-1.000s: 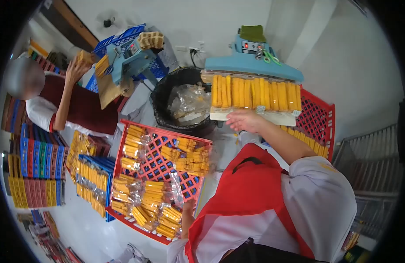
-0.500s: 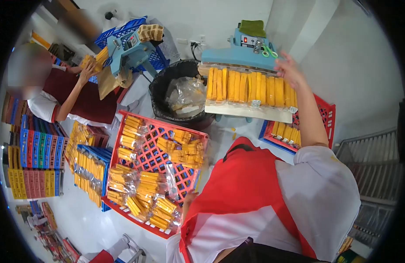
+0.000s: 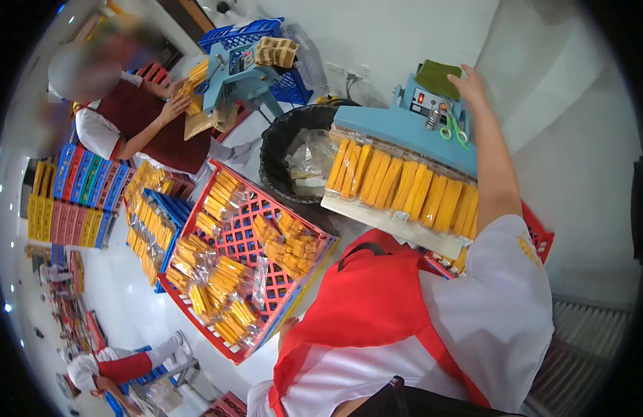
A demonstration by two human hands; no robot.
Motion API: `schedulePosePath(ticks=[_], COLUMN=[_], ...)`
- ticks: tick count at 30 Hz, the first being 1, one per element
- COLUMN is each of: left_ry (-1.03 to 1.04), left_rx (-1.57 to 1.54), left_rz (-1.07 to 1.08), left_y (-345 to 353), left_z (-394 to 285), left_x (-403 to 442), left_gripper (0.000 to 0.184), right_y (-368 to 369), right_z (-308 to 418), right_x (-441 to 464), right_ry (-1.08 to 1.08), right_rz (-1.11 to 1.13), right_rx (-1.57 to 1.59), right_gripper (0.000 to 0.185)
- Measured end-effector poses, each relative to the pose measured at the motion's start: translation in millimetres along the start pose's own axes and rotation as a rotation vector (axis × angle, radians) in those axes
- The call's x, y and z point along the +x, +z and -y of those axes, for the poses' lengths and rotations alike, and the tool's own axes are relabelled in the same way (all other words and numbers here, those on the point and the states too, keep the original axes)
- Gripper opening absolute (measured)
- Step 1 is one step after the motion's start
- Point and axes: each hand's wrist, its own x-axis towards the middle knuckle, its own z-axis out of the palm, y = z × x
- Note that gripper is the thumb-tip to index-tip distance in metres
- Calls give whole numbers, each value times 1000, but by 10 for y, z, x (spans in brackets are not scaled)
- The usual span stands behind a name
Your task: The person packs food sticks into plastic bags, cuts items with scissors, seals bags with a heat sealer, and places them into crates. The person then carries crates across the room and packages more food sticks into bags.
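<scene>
My right hand [image 3: 470, 86] is raised at the right edge of the green cloth [image 3: 438, 78] on top of a blue sealing machine [image 3: 391, 133], its fingers apart. Green-handled scissors [image 3: 453, 129] and a coiled spring lie beside the cloth. Below the machine, a row of yellow sticks in clear plastic [image 3: 384, 179] rests on a white board [image 3: 377, 221]. My left hand [image 3: 288, 328] shows only as a sliver at the lower right side of the red crate [image 3: 224, 353]; its fingers are hidden. Bundles of yellow sticks [image 3: 227, 274] in clear bags lie in that crate.
A black-lined bin [image 3: 276, 149] stands between crate and machine. At the left, a co-worker [image 3: 137, 121] handles yellow sticks at a second sealing machine [image 3: 241, 87]. Stacked coloured crates [image 3: 85, 184] stand behind. Another person [image 3: 106, 368] is at the lower left.
My right hand has moved from the row of sticks, up past the scissors, to the green cloth. The view has turned, and the co-worker's hands have moved to the machine.
</scene>
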Motion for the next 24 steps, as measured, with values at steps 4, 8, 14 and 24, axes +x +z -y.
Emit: schedulePosePath(ticks=[4,8,14,24], left_ry=[54,24,-131,1053], left_rx=[-53,-271,-435,387], left_rz=[-81,-131,-179,-593], left_y=[278,447,581,266], left_z=[-510,-533,-406,-3317], left_x=[-341,-461,-658,-414], left_gripper=[34,36,33,25], right_y=[340,816,802,415], right_z=[-86,-710,-674,949], right_x=[222,647,824,-771], right_ry=[-87,-259,-72,-347], right_rz=[125,479,519,531], right_rx=[-460,-495,-553,116], right_gripper=[58,35,42,41])
